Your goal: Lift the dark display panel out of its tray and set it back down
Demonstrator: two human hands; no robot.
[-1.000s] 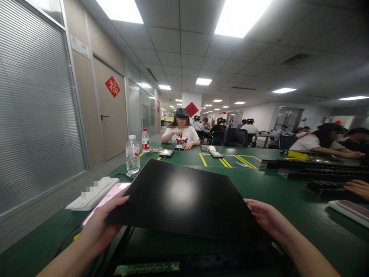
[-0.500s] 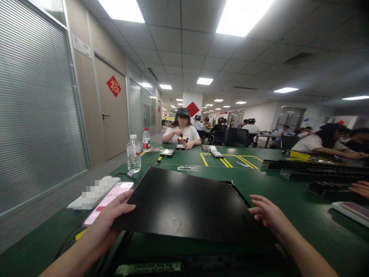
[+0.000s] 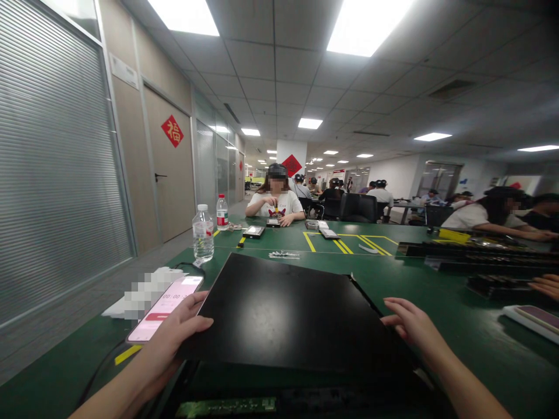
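A large flat black panel (image 3: 283,311) lies nearly level over a dark tray on the green table (image 3: 458,326). My left hand (image 3: 174,334) grips the panel's left edge, thumb on top and fingers underneath. My right hand (image 3: 408,326) rests at the panel's right edge with its fingers spread and lying flat, not clasping it. A green circuit board strip (image 3: 227,406) shows below the panel's near edge.
A pink-screened phone (image 3: 166,299) and a white power strip (image 3: 140,297) lie to the left. Two water bottles (image 3: 203,233) stand behind them. Black trays (image 3: 480,256) line the right side, with another person's hand (image 3: 545,285) and a phone (image 3: 533,317). Seated people work at the far end.
The panel has been lowered from a tilted, raised position to almost flat on the tray. My right hand has let go of the edge and opened beside it.
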